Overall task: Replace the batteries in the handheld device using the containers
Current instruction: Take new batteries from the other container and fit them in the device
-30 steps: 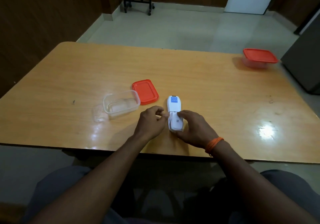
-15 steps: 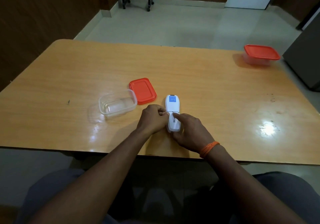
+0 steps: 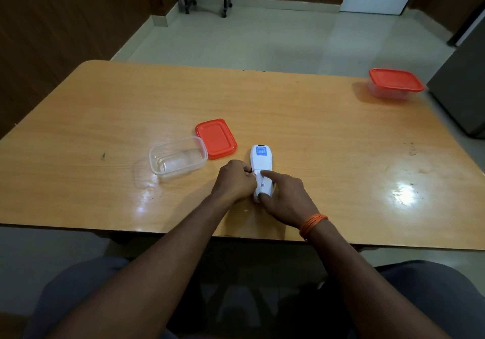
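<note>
The left hand (image 3: 235, 181) is hiding its fingertips under curled knuckles beside the handheld device (image 3: 260, 157); I cannot tell whether it is gripping. The right hand (image 3: 284, 199) is pinching the device, forefinger pressing on top.

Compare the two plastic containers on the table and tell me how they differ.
Lid: the near container is open, its red lid lying beside it; the far container has its lid on.
Place: the near container sits left of the handheld device; the far container stands at the table's far right corner.
Contents: the near container looks empty; the far container's cannot be made out.
Both are clear rectangular tubs.
</note>
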